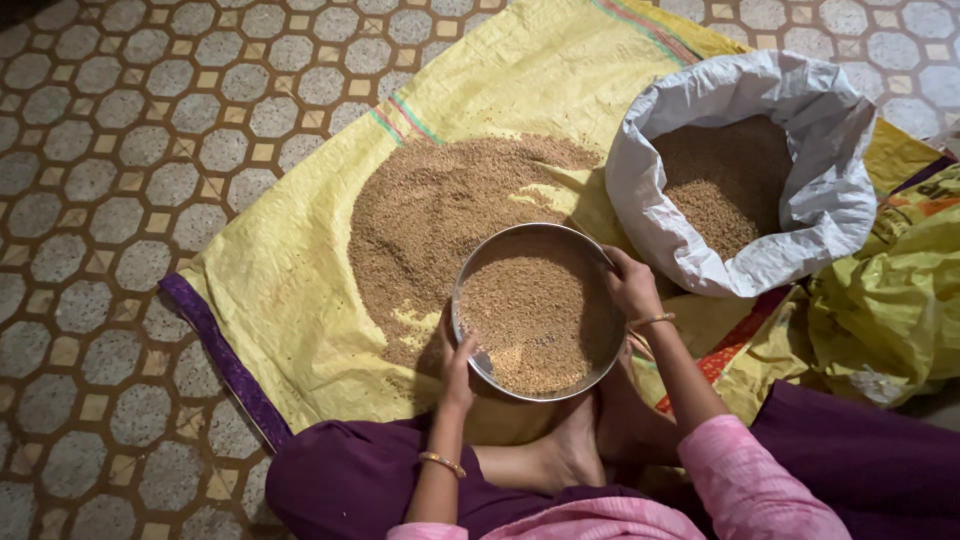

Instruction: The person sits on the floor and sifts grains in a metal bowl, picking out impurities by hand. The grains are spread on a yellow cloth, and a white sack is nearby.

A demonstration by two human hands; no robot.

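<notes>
While both of my hands grip the round metal sieve (537,312) by its rim, it sits low over the yellow woven sheet (290,270), just in front of my folded legs. My left hand (458,372) curls closed over the near-left edge, thumb inside, and my right hand (630,283) clamps the far-right edge; both are holding it, neither is free.

I judge the sieve stiff and smooth, likely slick at the rim, and made fairly heavy by the brown grain (525,320) that fills most of its pan. That load is loose and will slide to one side on any tilt, so opposite grips on the rim look like the only sound hold.

Beyond the sieve lies a spread heap of grain (440,205) on the sheet, touching or just under its far edge. To the right stands an open white sack (830,200) part full of grain, its soft wall close to my right hand. Crumpled yellow bags (890,300) crowd the right. Open room lies left, toward the sheet's purple border (215,350) and the tiled floor (100,150).
</notes>
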